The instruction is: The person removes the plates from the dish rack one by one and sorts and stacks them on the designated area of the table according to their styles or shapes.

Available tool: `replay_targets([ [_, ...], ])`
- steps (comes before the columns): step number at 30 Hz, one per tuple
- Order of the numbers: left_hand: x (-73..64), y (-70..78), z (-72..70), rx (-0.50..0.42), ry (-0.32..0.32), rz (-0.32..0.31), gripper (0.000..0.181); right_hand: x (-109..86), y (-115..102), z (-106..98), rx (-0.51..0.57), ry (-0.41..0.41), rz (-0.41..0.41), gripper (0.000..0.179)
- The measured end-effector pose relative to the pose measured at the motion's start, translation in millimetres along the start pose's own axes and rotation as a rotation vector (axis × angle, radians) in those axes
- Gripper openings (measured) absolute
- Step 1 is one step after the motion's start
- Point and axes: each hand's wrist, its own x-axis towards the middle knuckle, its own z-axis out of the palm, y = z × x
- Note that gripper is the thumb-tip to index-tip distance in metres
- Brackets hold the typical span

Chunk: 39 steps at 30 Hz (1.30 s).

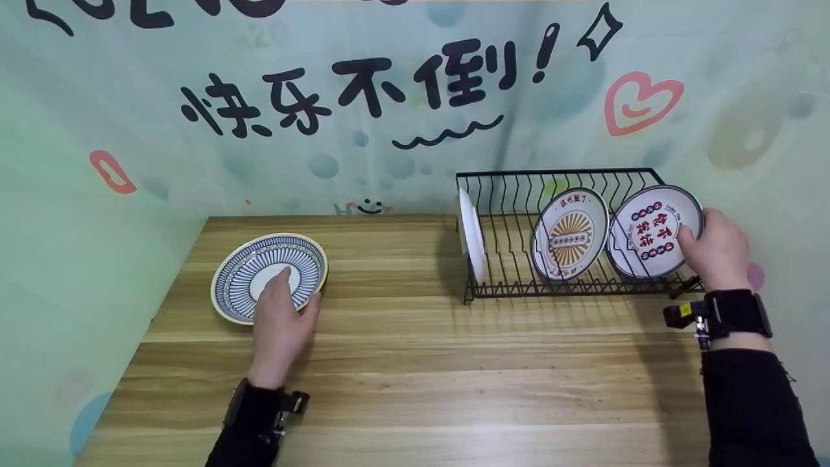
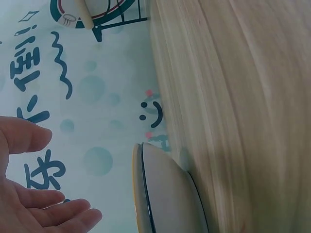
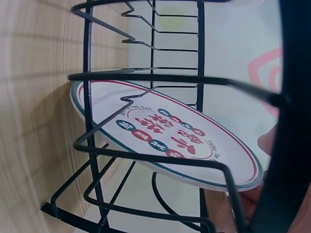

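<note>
At the rack's right end my right hand (image 1: 716,250) pinches the edge of a white plate (image 1: 642,250) with red lettering, thumb on the printed face. The right wrist view shows this plate (image 3: 160,131) tilted among the black wires, with the hand partly hidden. My left hand (image 1: 282,321) hovers over a blue-and-white striped bowl (image 1: 233,279) on the left of the table. Seen from the left wrist, the fingers (image 2: 53,213) are extended and apart from the bowl (image 2: 170,194). A second dish may be stacked beneath it.
The black wire dish rack (image 1: 506,295) stands at the back right of the wooden table (image 1: 415,376). In it are a plate with an orange sunburst (image 1: 570,233) and, at the left end, an edge-on white plate (image 1: 472,233). A printed cloth (image 1: 415,130) hangs behind.
</note>
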Motion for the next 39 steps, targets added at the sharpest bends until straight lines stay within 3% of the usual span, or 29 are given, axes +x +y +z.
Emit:
replay_targets([
  [10, -0.2, 5.0, 7.0, -0.018, -0.002, 0.052, 0.061, 2.3, -2, 3, 0.005, 0.061, 0.020, 0.048],
  [30, 0.0, 23.9, 24.9, -0.033, -0.087, 0.061, 0.068, -0.1, -5, 4, 0.018, 0.044, 0.104, 0.052],
  [39, -1.8, 26.8, 34.8, -0.042, -0.115, 0.085, 0.070, -1.3, -6, 6, -0.001, 0.122, 0.093, 0.047],
])
